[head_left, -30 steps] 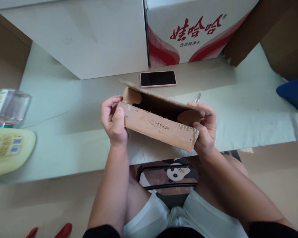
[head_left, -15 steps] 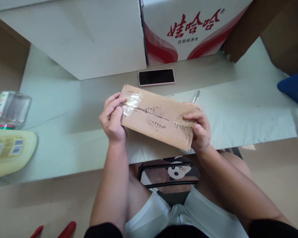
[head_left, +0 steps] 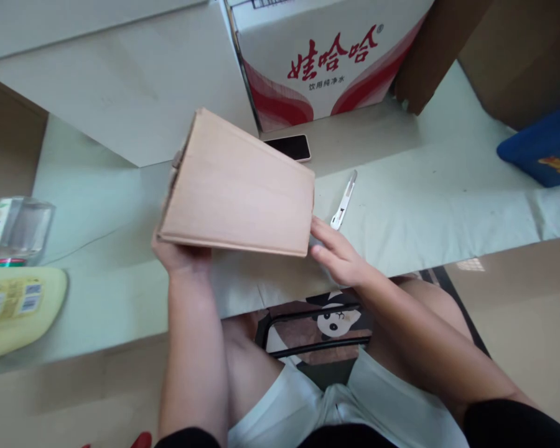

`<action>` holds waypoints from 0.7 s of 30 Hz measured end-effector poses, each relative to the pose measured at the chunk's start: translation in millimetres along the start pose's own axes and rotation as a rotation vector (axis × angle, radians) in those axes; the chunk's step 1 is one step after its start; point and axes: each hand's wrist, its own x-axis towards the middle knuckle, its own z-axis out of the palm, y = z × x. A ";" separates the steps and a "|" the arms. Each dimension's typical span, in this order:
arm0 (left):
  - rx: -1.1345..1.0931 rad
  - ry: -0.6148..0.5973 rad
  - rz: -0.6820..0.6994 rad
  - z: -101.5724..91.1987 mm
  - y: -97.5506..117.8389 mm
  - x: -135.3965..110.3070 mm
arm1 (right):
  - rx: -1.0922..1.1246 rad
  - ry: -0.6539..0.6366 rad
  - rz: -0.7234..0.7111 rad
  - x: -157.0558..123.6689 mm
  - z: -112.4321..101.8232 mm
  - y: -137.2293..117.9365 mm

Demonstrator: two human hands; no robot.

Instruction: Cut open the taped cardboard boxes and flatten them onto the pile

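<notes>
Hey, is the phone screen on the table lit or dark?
Dark: the visible part of the phone screen is plain black. The cardboard box hides its left end.

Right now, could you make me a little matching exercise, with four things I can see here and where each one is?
1. cardboard box
2. phone
3. cutter knife
4. pale yellow bottle

A. lying on the green cloth, near the right hand
B. held up by the left hand
C. cut off by the picture's left edge
D. partly hidden from view by another listed thing

Pairs: 1-B; 2-D; 3-A; 4-C
</notes>
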 end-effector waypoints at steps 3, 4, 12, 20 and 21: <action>0.070 0.045 -0.215 12.7 -8.6 -13.1 | -0.090 -0.003 -0.143 0.9 3.7 0.6; 0.127 0.051 -0.278 16.0 -11.4 -17.3 | -0.111 0.006 -0.162 1.4 3.8 2.0; 0.268 -0.280 -0.304 11.8 -27.7 -29.4 | -0.146 0.123 -0.258 2.6 -10.5 1.0; 0.658 -0.803 -0.855 4.5 1.3 -42.0 | 0.044 0.368 -0.122 -1.3 -19.4 -1.6; 0.715 -0.838 -0.880 3.7 5.0 -41.0 | 0.073 0.380 -0.119 -1.7 -20.1 -1.6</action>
